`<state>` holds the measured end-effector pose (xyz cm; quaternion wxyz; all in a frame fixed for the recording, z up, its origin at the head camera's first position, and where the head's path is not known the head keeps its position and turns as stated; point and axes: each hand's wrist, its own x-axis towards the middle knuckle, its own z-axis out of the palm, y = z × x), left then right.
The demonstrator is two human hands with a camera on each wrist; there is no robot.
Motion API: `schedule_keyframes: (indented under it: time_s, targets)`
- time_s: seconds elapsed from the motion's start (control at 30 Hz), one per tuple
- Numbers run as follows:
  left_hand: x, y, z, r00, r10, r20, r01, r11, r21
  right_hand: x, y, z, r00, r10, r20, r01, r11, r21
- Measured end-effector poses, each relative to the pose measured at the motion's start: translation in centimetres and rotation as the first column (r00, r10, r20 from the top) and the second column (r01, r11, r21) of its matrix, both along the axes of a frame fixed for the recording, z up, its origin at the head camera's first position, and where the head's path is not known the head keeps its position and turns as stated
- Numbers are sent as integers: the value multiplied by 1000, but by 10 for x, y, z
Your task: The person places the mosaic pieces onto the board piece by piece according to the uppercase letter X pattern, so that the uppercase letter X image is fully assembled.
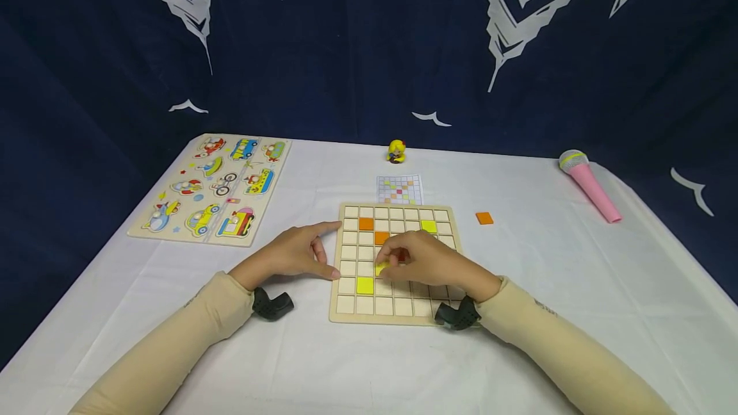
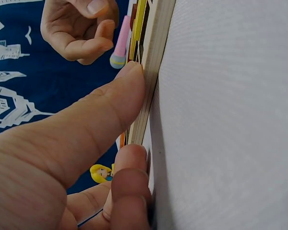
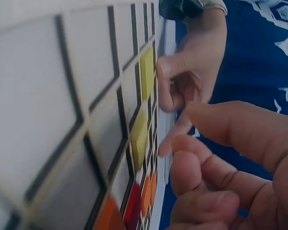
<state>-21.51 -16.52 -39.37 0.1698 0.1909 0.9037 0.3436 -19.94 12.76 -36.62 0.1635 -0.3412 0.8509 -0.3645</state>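
Note:
A wooden grid board (image 1: 352,312) lies on the white tablecloth. It holds two orange tiles (image 1: 366,223), a yellow tile (image 1: 429,226) near its far edge and another yellow tile (image 1: 365,285) nearer me. My left hand (image 1: 331,250) rests beside the board, its thumb (image 2: 129,91) and forefinger touching the board's left edge (image 2: 156,57). My right hand (image 1: 385,261) hovers over the board's middle with curled fingers, just beside a yellow tile (image 3: 139,139) lying slightly tilted in a cell. A narrow gap shows between fingertips (image 3: 177,160) and that tile. A red tile (image 3: 132,208) is partly hidden under this hand.
A loose orange tile (image 1: 484,218) lies right of the board. A small pattern card (image 1: 399,189) and a yellow figurine (image 1: 396,152) sit beyond it. A pink toy microphone (image 1: 589,186) lies at the far right. A vehicle peg puzzle (image 1: 213,187) lies at the left.

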Motion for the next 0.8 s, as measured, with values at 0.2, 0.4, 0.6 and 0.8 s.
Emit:
schedule_keyframes:
  time_s: [0.2, 0.4, 0.6, 0.8]
  targets:
    - [1, 0, 0, 1000, 0, -2, 0, 1000, 4, -8, 26, 1, 996, -59, 63, 63, 996, -63]
    - [1, 0, 0, 1000, 5, 10, -5, 1000, 11, -16, 51, 2, 987, -107, 118, 119, 988, -96]
    - [1, -1, 0, 1000, 1, 6, -1, 1000, 14, -24, 73, 5, 976, -165, 140, 186, 971, -150]
    - [2, -1, 1, 1000, 1, 9, -2, 1000, 16, -32, 90, 4, 961, -246, 127, 269, 937, -222]
